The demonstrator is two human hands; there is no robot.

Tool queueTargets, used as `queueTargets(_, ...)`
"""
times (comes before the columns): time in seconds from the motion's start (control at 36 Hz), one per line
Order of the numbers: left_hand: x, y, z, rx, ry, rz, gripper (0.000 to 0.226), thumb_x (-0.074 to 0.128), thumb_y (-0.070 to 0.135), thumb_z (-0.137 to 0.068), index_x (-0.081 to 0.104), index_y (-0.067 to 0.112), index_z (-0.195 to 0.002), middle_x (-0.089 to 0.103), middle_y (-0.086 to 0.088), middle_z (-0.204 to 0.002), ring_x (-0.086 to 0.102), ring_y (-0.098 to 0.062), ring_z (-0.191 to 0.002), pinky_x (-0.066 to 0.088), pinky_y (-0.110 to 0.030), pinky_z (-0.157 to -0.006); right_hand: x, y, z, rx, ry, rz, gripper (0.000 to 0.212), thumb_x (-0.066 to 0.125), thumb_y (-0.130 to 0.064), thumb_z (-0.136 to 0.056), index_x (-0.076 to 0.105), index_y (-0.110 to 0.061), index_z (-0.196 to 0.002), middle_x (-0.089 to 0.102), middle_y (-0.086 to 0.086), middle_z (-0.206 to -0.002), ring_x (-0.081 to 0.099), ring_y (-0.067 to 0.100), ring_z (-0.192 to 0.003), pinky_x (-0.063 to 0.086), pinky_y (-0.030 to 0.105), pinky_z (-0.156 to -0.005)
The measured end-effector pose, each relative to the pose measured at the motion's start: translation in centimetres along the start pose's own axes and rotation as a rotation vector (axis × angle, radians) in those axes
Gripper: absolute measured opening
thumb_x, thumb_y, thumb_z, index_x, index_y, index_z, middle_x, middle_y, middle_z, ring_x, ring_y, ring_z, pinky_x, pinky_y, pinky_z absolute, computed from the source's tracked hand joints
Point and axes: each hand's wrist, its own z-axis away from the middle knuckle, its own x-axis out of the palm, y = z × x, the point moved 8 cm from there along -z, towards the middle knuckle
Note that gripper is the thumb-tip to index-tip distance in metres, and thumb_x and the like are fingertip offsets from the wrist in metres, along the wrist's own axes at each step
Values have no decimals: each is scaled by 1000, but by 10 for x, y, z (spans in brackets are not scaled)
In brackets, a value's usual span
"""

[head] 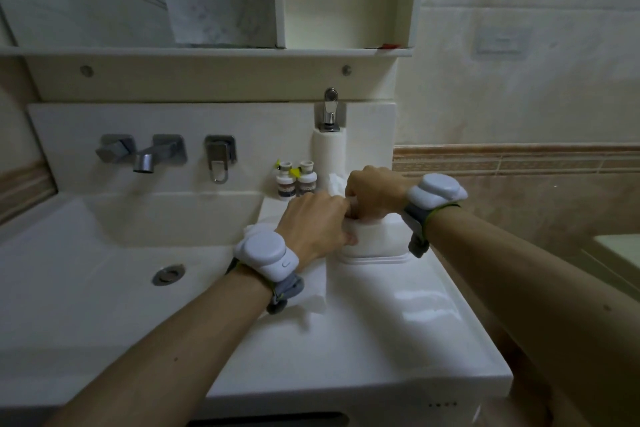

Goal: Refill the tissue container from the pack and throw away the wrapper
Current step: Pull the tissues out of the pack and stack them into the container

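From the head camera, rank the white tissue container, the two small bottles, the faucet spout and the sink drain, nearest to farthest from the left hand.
1. Tissue container: under the left hand, touching.
2. Small bottles: just behind.
3. Sink drain: left, in the basin.
4. Faucet spout: far left, on the back wall.

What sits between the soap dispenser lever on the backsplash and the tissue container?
Head view: two small toiletry bottles stand on the ledge there, beside the left hand at the tissue container. Otherwise bare white surface.
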Motion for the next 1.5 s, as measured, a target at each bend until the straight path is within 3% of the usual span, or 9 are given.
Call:
queueTargets(0.11,-2,-4,0,-29,18,18,42,70,49,-75,65,31,-112,69,-6,-99,63,-29,-94,41,-31,-67,1,8,5,16,-190,-178,27,64,-37,-87,73,-17,-103,69,-2,-71,59,10,-53,50,19,-51)
queueTargets(0.22,0,-9,1,-55,7,99,35,74,45,-74,68,29,-104,69,-4,-95,62,-26,-90,41,-30,-67,-2,13,19,15,-360,-325,24,63,-35,-92,70,-25,-112,63,-8,-63,56,8,-52,52,18,-56)
queueTargets(0.39,6,-12,-3,-41,-9,127,34,77,45,-71,64,21,-92,67,-5,-92,61,-27,-87,48,-35,-70,21,5,6,114,-304,-85,27,48,-21,-100,63,-9,-120,71,9,-99,61,15,-67,53,23,-64)
queueTargets(0.56,8,-17,-5,-23,-29,179,33,78,42,-71,66,22,-94,69,0,-88,61,-20,-86,51,-35,-74,4,14,14,13,-352,-351,23,60,-29,-94,65,-29,-116,60,3,-69,46,11,-51,43,19,-48)
queueTargets(1.03,10,-22,-1,-81,-89,267,41,77,43,-72,58,23,-101,68,6,-83,62,-16,-86,53,-38,-80,-3,26,24,20,-166,-625,21,57,-32,-96,71,-24,-110,73,-8,-84,55,8,-44,48,19,-48)
queueTargets(1.14,8,-40,3,-240,-111,638,26,74,32,-79,62,21,-99,70,5,-78,65,-12,-76,56,-35,-76,-28,47,25,117,245,-650,33,48,-39,-100,70,-15,-94,72,-5,-66,54,3,-41,43,14,-43)
queueTargets(1.28,-5,-116,20,-571,145,489,15,56,27,-91,66,16,-93,72,-7,-93,64,-29,-91,52,-35,-83,-34,10,32,20,212,-681,31,51,-39,-99,69,-15,-88,68,-4,-59,49,0,-33,38,9,-37)
queueTargets(1.39,19,-144,46,-780,-181,302,48,48,39,-97,60,-3,-117,62,-19,-123,59,-37,-109,45,-35,-82,-34,-33,34,-108,132,-572,18,60,-27,-94,72,-13,-93,73,-2,-73,56,5,-38,52,19,-49)
queueTargets(1.5,38,-142,69,-837,-322,552,53,57,44,-93,57,-4,-117,64,-18,-116,63,-33,-102,48,-35,-77,-28,-74,32,-208,141,-289,21,57,-22,-92,74,-21,-105,71,3,-99,65,22,-83,51,28,-72)
